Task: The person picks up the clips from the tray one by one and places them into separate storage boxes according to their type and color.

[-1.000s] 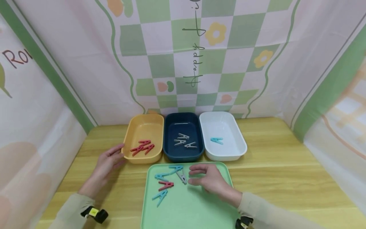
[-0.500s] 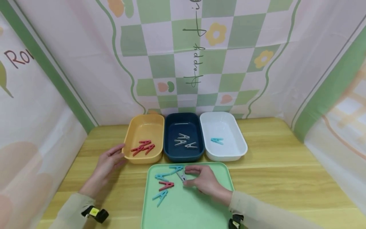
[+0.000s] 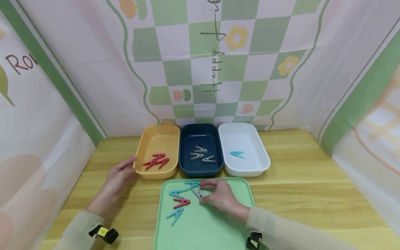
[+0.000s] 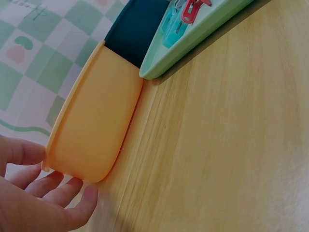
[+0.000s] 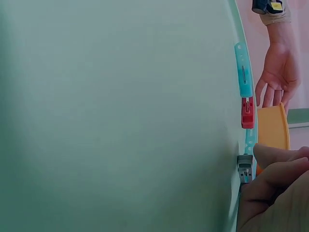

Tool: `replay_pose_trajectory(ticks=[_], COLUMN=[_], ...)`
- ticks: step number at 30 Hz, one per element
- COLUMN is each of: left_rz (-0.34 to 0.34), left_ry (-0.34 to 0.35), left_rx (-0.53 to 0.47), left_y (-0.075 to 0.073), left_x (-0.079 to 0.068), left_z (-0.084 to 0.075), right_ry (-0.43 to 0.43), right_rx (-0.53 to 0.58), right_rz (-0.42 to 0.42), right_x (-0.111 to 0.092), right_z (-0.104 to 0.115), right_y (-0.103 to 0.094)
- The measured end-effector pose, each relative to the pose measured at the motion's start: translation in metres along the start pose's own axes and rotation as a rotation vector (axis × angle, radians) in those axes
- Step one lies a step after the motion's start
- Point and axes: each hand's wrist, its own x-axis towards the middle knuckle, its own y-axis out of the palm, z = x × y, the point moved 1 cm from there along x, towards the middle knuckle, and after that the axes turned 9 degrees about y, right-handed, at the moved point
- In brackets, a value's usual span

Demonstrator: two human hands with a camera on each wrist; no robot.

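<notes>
My left hand point(image 3: 120, 178) rests at the near left corner of the yellow box point(image 3: 160, 133), its thumb at the rim and loosely bent fingers against the outer wall. Over the green tray point(image 3: 218, 229), my right hand point(image 3: 222, 196) pinches a grey clothespin point(image 3: 198, 192) between thumb and fingers; that clothespin also shows in the right wrist view beside the fingertips point(image 5: 270, 154). Around it on the tray are a red clothespin point(image 3: 182, 202) and several blue clothespins point(image 3: 175, 216). Red clothespins point(image 3: 156, 161) lie in the yellow box.
A dark blue box point(image 3: 200, 130) holding grey clothespins point(image 3: 200, 149) stands in the middle of the row. To its right is a white box point(image 3: 242, 130) with a blue clothespin point(image 3: 237, 153). A printed cloth point(image 3: 235, 69) hangs behind the wooden table point(image 3: 297, 173).
My right hand has moved left over the tray and closed its thumb and fingers on the grey clothespin, which has turned slightly. My left hand has stayed at the yellow box.
</notes>
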Motion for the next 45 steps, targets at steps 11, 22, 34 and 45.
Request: replay_pose_trajectory(ticks=[11, 22, 34, 45], left_rz=[0.001, 0.002, -0.003, -0.003], left_ry=[0.012, 0.007, 0.017, 0.008], left_rx=[0.014, 0.006, 0.005, -0.002], left_y=[0.0, 0.0, 0.001, 0.001], left_x=[-0.001, -0.002, -0.001, -0.001], left_z=[-0.002, -0.003, -0.004, -0.001], right_ry=[-0.031, 0.005, 0.03, 0.034], right_rx=[-0.05, -0.048, -0.058, -0.052], right_rz=[-0.049, -0.086, -0.096, -0.102], right_x=[-0.003, -0.003, -0.001, -0.002], right_z=[0.003, -0.002, -0.003, -0.002], right_y=[-0.004, -0.016, -0.017, -0.017])
